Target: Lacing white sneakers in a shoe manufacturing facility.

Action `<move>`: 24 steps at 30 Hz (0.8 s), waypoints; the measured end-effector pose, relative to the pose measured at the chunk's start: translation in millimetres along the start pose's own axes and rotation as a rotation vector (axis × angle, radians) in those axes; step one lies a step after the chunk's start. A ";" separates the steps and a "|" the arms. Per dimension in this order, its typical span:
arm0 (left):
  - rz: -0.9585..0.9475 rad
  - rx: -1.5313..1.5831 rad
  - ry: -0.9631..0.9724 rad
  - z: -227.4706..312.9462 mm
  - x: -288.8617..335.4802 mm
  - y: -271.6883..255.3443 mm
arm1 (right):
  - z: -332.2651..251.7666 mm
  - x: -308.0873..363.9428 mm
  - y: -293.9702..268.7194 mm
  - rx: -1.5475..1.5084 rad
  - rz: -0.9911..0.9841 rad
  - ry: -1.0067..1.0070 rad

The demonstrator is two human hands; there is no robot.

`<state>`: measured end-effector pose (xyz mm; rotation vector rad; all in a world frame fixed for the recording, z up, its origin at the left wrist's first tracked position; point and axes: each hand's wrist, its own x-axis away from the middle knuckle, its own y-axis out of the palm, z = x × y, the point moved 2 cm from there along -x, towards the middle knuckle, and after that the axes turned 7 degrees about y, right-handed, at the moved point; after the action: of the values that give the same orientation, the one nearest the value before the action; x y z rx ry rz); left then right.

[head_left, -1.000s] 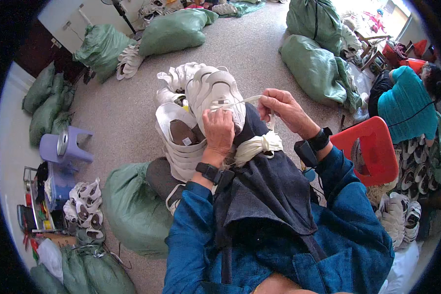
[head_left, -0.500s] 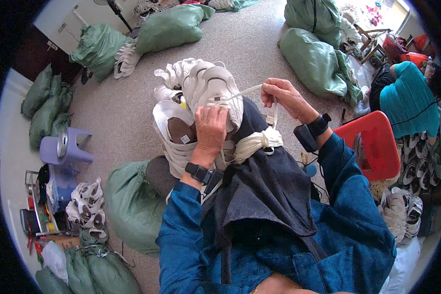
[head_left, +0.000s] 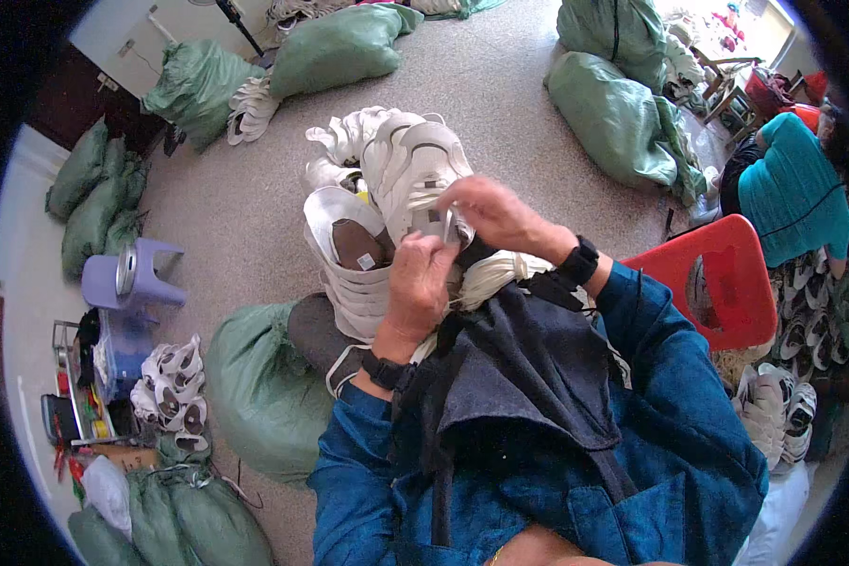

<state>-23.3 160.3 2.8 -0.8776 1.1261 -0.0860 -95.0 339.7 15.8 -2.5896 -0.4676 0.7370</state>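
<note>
A white sneaker [head_left: 413, 151] lies with its toe away from me, above my lap. My left hand [head_left: 417, 281] is closed at its lacing opening, thumb and fingers pinching near the tongue. Over the eyelets, my right hand [head_left: 502, 219] is curled round the pale shoelace; its fingertips are blurred by motion. To the left, a stack of nested white shoe uppers [head_left: 328, 203] stands with its opening facing up, showing a brown insole [head_left: 353, 243]. A bundle of cream shoelaces [head_left: 489, 280] rests on my dark apron [head_left: 528, 368], partly hidden behind my right forearm.
Green sacks [head_left: 264, 391] stand beside me and around the floor. At my right is a red plastic stool [head_left: 717, 283]. A purple stool [head_left: 141, 278] and piled shoes [head_left: 172, 387] stand at left. A person in teal [head_left: 792, 189] sits bent over at far right.
My right hand has moved left and down, from holding the lace out taut to the sneaker's eyelets. My left hand has shifted down from the laces toward the tongue.
</note>
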 end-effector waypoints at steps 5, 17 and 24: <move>0.105 0.096 -0.078 19.7 4.2 -8.0 | -36.4 3.6 -8.1 -0.107 -0.463 0.104; 0.611 1.402 -1.382 -0.9 59.5 38.4 | -1.5 100.5 -165.3 -0.857 0.381 0.492; 0.619 1.527 -1.366 -10.8 60.9 49.9 | 72.8 166.1 -242.8 -0.933 0.793 0.555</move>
<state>-21.6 158.8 -76.7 0.7998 -0.2013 0.1539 -51.5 639.2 2.1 -3.6954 0.5787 -0.1172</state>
